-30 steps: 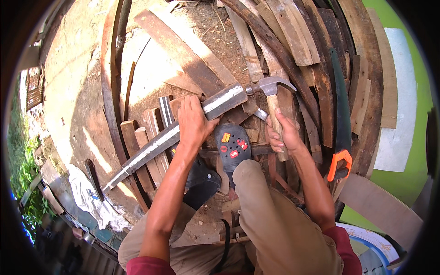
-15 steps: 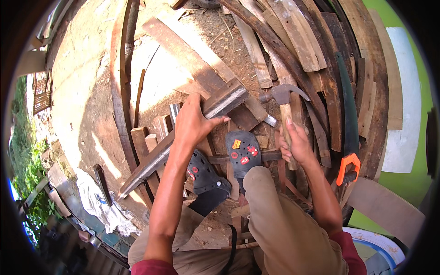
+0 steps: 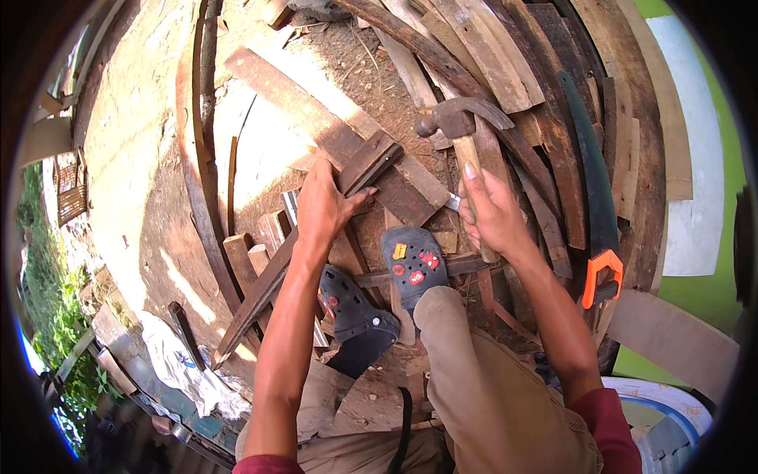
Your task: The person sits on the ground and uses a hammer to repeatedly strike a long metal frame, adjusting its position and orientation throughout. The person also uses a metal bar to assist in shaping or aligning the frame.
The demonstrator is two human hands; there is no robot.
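My left hand (image 3: pixel 325 207) is closed around a long dark wooden batten (image 3: pixel 254 304), its thumb along one side. The batten slants from the lower left up to the middle, its far end over a wide brown plank (image 3: pixel 316 107) on the ground. My right hand (image 3: pixel 496 212) grips the wooden handle of a claw hammer (image 3: pixel 456 122). The hammer's head is raised, apart from the batten, with its striking face pointing left. A small shiny metal piece (image 3: pixel 453 202) shows beside my right fingers; its kind is unclear.
My feet in dark clogs (image 3: pixel 414 265) stand among short wood offcuts (image 3: pixel 237 251). Stacked boards (image 3: pixel 489 55) fill the right side, with an orange-handled handsaw (image 3: pixel 592 166) on them. A white cloth (image 3: pixel 178 359) lies at the left. A long beam (image 3: pixel 193 150) runs along the ground.
The hammer has moved up and left in my right hand. The batten has turned in my left hand, so its pale streaked side shows less. The whole view has shifted slightly.
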